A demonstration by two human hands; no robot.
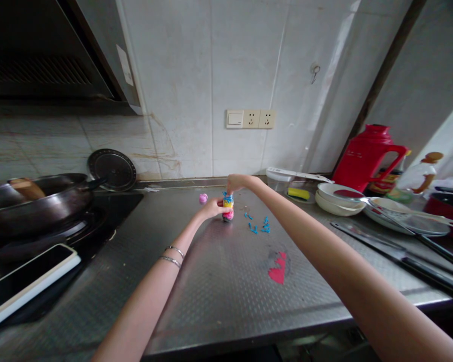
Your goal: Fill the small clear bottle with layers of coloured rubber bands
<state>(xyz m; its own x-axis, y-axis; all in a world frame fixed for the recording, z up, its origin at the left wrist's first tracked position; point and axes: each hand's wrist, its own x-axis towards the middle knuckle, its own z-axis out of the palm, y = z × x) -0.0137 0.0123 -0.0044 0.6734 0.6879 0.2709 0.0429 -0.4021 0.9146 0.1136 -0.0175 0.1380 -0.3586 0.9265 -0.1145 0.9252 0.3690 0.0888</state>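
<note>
A small clear bottle (228,207) stands upright on the steel counter, filled with layers of blue, yellow and pink. My left hand (213,207) is wrapped round its side. Over the bottle's mouth, my right hand (237,183) points its fingers down, closed together at the blue top. Whatever those fingertips hold is hidden. A small purple-pink piece (203,198), perhaps a stopper, lies left of the bottle. To the right are several bright blue bits (265,225) in little clusters. Nearer me lies a jagged red piece (278,270), flat on the counter.
At left, a steel pan (41,206) sits on the black stove, with a phone-like slab (30,279) in front. Bowls (338,200), a red thermos (368,158), a plastic tub (279,180) and long-handled utensils (403,256) crowd the right side. The counter (211,301) ends close to me.
</note>
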